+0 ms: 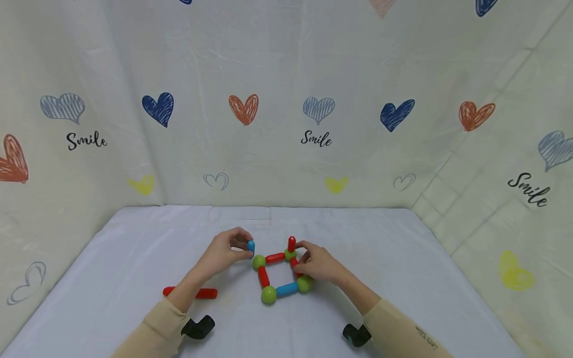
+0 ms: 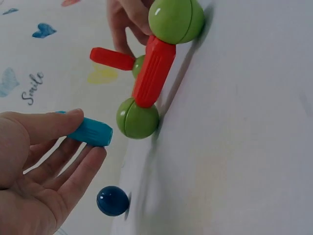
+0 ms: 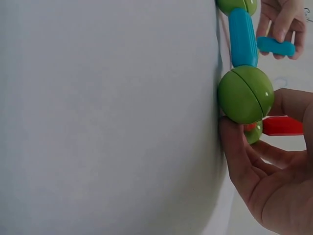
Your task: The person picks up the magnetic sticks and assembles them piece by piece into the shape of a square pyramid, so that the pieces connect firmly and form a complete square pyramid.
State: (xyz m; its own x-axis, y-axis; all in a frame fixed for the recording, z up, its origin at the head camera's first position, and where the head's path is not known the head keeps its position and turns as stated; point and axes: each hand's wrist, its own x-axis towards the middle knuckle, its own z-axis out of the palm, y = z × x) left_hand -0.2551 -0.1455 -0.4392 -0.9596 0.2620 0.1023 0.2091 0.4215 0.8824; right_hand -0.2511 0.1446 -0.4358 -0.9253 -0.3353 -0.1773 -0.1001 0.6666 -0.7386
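Blue stick point(image 1: 251, 245) is sitting pinched in my left hand point(image 1: 224, 256), just above the green ball point(image 1: 258, 262) at the square's far left corner; I am lining it upright so the magnet catches squarely; my right hand point(image 1: 319, 263) is gripping the square's right side, steadying it on the white table point(image 1: 134, 258).

Right wrist view. A green ball point(image 3: 246, 94) joins a blue rod point(image 3: 242, 37) at the white table's point(image 3: 107, 117) edge. The right hand point(image 3: 274, 181) touches the ball from below; behind, fingers point(image 3: 283, 19) pinch a short blue rod point(image 3: 276, 47).
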